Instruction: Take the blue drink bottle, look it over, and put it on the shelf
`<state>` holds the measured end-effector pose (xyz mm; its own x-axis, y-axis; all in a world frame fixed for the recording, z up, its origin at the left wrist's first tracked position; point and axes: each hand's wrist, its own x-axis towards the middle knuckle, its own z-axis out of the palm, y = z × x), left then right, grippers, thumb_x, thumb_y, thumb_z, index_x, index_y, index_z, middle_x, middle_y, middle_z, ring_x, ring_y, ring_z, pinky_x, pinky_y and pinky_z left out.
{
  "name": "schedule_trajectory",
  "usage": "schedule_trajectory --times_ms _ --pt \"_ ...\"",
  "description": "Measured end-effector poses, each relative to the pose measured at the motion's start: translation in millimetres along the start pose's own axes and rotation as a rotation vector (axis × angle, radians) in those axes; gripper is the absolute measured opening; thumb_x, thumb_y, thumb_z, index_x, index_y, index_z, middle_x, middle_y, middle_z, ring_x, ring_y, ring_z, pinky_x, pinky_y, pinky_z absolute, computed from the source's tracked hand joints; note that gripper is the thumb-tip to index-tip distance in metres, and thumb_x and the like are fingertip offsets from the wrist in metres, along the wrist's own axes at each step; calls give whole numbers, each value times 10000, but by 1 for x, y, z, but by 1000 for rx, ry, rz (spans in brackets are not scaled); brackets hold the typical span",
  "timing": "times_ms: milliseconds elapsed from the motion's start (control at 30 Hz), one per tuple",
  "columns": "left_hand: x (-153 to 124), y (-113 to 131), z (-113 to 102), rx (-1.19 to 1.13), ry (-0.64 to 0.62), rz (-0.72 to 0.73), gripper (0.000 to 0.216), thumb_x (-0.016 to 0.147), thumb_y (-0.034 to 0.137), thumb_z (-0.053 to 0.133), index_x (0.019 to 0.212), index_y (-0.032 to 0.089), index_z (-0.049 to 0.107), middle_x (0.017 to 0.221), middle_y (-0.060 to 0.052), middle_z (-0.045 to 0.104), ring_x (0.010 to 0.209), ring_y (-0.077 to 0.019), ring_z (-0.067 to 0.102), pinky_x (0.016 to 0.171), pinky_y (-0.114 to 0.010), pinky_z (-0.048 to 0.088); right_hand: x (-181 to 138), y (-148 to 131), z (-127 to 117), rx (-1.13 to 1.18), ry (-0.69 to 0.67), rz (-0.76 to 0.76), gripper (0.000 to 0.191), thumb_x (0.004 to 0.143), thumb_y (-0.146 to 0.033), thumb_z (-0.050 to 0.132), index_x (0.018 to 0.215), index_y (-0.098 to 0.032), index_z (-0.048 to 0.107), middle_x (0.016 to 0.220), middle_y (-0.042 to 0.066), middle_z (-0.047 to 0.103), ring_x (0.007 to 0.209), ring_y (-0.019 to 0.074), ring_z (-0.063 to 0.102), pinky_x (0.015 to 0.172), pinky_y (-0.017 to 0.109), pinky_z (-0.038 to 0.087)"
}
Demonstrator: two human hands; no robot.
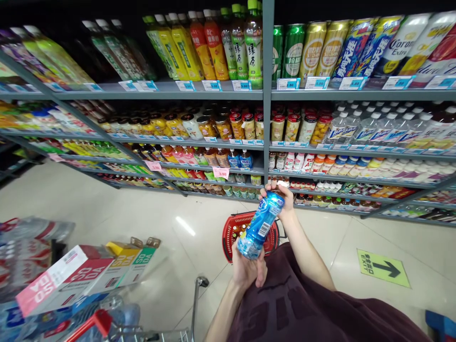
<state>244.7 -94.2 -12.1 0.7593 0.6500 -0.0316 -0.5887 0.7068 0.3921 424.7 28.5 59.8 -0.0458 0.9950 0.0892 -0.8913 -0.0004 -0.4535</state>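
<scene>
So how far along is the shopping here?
Done: the red basket on the floor already seems to hold a few items. In hand: a blue bottle, left hand at its base, right hand at its cap. Left: the bottle is not yet in the basket.

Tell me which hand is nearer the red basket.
Left. The left hand, gripping the base of the blue bottle, is right by the red basket; the right hand, at the bottle's cap, is higher, farther off.
</scene>
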Motion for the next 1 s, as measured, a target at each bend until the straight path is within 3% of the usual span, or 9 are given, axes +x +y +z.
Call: schedule_trajectory --times_ms 267,567,700,800,1000 --pt "0 1 5 -58 -42 21 843 985 736 70 750 127 603 423 -54 574 255 -126 387 291 -223 307 0 2 -3 14 -29 19 171 720 -311 749 696 -224 605 740 -20 689 671 179 642 816 444 597" --pt "1 8 7 -137 -171 7 840 1014 677 20 724 145 602 365 -10 504 197 -102 252 232 -217 238 3 4 -6 4 -49 23 188 713 -339 770 690 -211 634 748 -15 705 706 191 671 850 479 597" --pt "1 7 5 -139 -80 -22 836 987 753 133 750 126 634 400 -13 529 232 -100 306 259 -215 277 3 5 -4 17 -49 24 146 712 -318 762 704 -212 663 757 -19 719 693 177 667 832 455 602" --pt "1 6 1 -117 13 -49 822 945 807 279 802 100 673 487 -41 610 299 -114 436 312 -219 362 4 5 -4 17 -48 11 114 716 -296 746 727 -210 672 769 -15 728 690 171 671 765 403 603" --pt "2 8 -6 -31 170 25 831 925 783 407 996 20 732 684 -115 725 446 -176 623 416 -270 493 7 -2 -4 -128 -25 115 183 747 -276 683 899 -186 735 939 63 803 868 249 743 751 397 612"
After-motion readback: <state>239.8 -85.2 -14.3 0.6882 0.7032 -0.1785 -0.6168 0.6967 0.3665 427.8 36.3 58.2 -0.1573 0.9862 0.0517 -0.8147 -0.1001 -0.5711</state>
